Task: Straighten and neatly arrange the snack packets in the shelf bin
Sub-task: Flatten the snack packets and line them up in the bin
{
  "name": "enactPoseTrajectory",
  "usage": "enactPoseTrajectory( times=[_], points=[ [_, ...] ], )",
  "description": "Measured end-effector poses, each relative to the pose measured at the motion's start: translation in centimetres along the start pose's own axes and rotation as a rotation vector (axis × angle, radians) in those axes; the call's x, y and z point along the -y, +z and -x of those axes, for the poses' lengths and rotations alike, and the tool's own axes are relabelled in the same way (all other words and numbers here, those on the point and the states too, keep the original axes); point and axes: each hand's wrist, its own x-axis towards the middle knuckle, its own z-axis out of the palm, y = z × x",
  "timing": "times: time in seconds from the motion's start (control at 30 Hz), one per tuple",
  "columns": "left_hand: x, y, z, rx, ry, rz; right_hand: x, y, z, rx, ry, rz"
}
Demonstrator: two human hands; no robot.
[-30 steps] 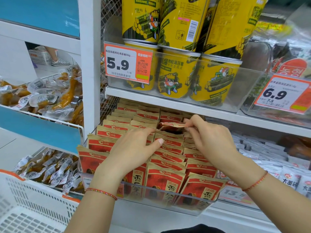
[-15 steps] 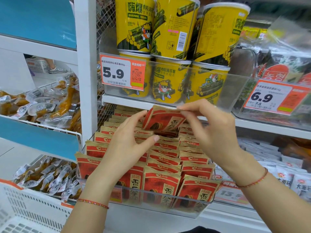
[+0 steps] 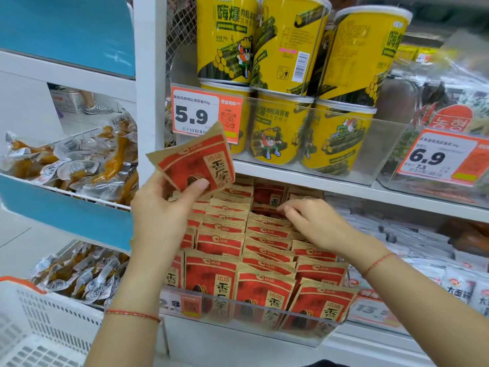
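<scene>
The snack packets (image 3: 239,256) look like matt kraft paper printed red. Their bin (image 3: 267,317) at lower centre is clear glossy plastic. The yellow tubs (image 3: 277,46) at the top are smooth and shiny. The basket (image 3: 39,313) at lower left is white perforated plastic.

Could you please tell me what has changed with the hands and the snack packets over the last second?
The loose red packet left the back rows: the right hand lifted it, then passed it to the left hand, which now pinches it up and to the left of the bin. The right hand let go and dropped back onto the rear packets. The front rows and the clear bin stayed put.
</scene>
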Motion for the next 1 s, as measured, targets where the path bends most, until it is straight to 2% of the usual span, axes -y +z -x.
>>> enactPoseTrajectory(
  times=[0.1, 0.27, 0.4, 0.57, 0.87, 1.0],
  points=[
    [0.1, -0.2, -0.3, -0.035, 0.022, 0.004, 0.6, 0.5, -1.9, 0.116, 0.053, 0.122],
    [0.0, -0.2, -0.4, -0.006, 0.055, -0.007, 2.1, 0.6, -4.3, 0.185, 0.096, 0.311],
    [-0.1, -0.2, -0.4, 0.004, 0.072, -0.010, 1.9, 0.8, -5.2, 0.306, 0.181, 0.183],
    [0.0, -0.4, -0.5, 0.014, 0.068, -0.015, 1.5, 0.4, -4.7, 0.360, 0.203, -0.002],
    [0.2, -0.2, -0.3, 0.040, 0.058, -0.030, 1.8, 0.6, -6.3, 0.432, 0.225, -0.051],
    [0.4, -0.3, -0.4, 0.047, 0.051, -0.016, 1.8, 1.5, -7.6, 0.452, 0.233, 0.011]
  ],
)
